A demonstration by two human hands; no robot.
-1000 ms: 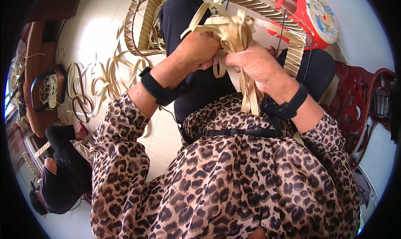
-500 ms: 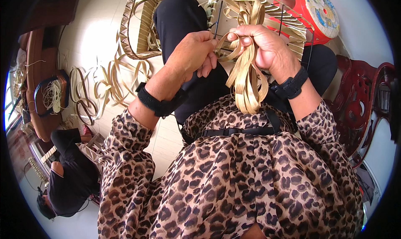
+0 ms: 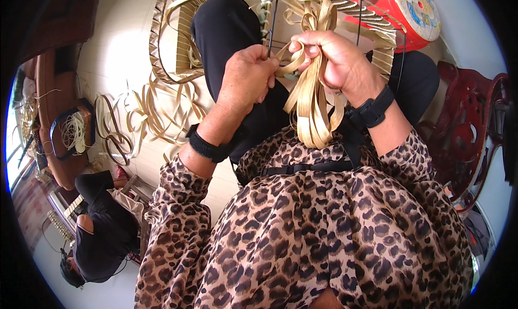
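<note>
My right hand (image 3: 342, 60) is closed round a looped bundle of flat tan weaving strips (image 3: 314, 120), whose folds hang down toward my lap. Thumb and index finger pinch a strip coming off it. At its left, my left hand (image 3: 249, 74) is closed, fingertips pinching the same strip beside a thin dark rod of a wire frame (image 3: 273, 12). The hands are slightly apart, the strip running across between them. Pale strip is wrapped along the frame's edges, which stand between and beyond my knees. The fingers of my left hand are partly hidden behind its back.
Another strip-wrapped frame (image 3: 156, 44) stands left of my knee. Loose strips (image 3: 156, 109) lie tangled on the floor. A red stool (image 3: 396, 17) is at the far right, a carved dark-red wooden chair (image 3: 464, 125) at right. A person in black (image 3: 108, 228) sits at lower left.
My left hand has turned and its fingers have drawn in on the strip by the rod. The right hand still grips the bundle. The whole view has shifted slightly.
</note>
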